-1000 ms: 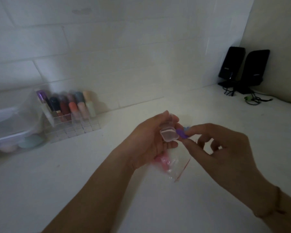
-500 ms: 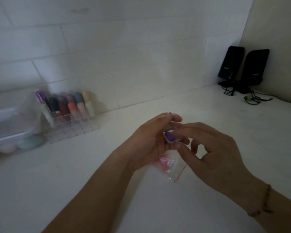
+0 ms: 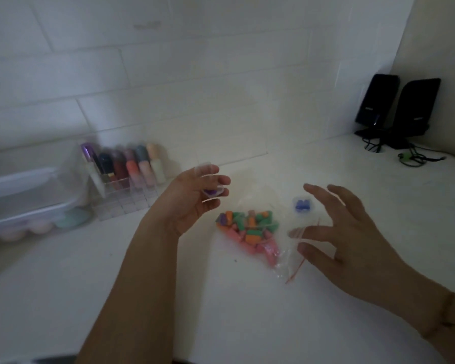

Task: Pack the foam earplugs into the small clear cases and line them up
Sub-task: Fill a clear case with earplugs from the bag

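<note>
Head view shows you working over a white bench (image 3: 116,285), with the bag of foam earplugs (image 3: 250,232) lying at the middle of it. Your right hand (image 3: 352,232) hovers just at 3 o'clock of that bag, its fingers (image 3: 315,190) spread and straight, holding nothing. Your left hand (image 3: 192,200) is raised at 10 o'clock of the bag, its fingers curled round a small clear case (image 3: 212,191) with a purple earplug (image 3: 209,192) inside; whether its lid is down is too blurred to tell. A second clear case (image 3: 301,205) with blue earplugs in it rests on the bench at 2 o'clock of the bag, just beside your right fingertips.

You look to be mid-way through filling the held case, with one case already packed and set down. Next, I judge, you need a matching plug from the bag: reach your right hand into its open mouth at the red strip, pinch lightly since foam squashes, and keep the held case level.
</note>
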### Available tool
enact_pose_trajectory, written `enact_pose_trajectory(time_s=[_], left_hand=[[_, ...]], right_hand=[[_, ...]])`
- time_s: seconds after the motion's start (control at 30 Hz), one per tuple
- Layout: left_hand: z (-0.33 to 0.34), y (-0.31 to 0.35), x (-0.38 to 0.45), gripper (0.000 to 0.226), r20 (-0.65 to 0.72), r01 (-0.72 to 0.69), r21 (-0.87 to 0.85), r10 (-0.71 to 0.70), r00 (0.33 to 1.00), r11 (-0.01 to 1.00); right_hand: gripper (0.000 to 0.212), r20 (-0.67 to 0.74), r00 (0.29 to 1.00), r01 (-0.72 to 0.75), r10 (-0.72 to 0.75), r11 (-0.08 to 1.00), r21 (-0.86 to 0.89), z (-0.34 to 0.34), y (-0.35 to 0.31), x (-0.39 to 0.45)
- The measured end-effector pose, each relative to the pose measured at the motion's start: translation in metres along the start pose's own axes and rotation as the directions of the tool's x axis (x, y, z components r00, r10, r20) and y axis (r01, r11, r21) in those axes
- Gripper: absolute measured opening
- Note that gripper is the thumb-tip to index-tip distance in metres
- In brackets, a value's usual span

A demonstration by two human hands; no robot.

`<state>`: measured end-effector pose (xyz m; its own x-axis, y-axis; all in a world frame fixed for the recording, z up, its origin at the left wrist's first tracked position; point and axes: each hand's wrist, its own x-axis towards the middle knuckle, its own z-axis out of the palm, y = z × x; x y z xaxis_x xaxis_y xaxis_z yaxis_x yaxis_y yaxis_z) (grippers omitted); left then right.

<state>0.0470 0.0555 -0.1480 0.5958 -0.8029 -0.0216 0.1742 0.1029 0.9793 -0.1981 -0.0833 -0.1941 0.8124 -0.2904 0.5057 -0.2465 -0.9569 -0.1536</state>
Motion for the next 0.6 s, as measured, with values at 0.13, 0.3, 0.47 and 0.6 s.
enact_pose_trajectory(time_s=[0.13, 0.3, 0.47, 0.6], left_hand=[[-0.013, -0.005, 0.002, 0.035, -0.074, 0.044, 0.13, -0.035, 0.997, 0.99], [-0.014, -0.007, 0.002, 0.035, -0.036, 0.078, 0.266, -0.07, 0.997, 0.961], [-0.014, -0.01, 0.0, 0.039, 0.04, 0.122, 0.404, -0.151, 0.988, 0.907], [-0.01, -0.016, 0.001, 0.037, 0.116, 0.1, 0.387, -0.156, 0.981, 0.916]], right_hand=[[0.043, 0.062, 0.998, 0.036, -0.032, 0.998, -0.055, 0.009, -0.004, -0.004], [0.026, -0.061, 0.997, 0.035, -0.043, 0.99, -0.138, -0.002, -0.012, -0.002], [0.02, -0.026, 0.996, 0.086, -0.083, 0.991, 0.099, 0.003, -0.016, -0.009], [0.024, 0.047, 0.976, 0.198, -0.211, 0.961, 0.192, 0.012, -0.018, -0.007]])
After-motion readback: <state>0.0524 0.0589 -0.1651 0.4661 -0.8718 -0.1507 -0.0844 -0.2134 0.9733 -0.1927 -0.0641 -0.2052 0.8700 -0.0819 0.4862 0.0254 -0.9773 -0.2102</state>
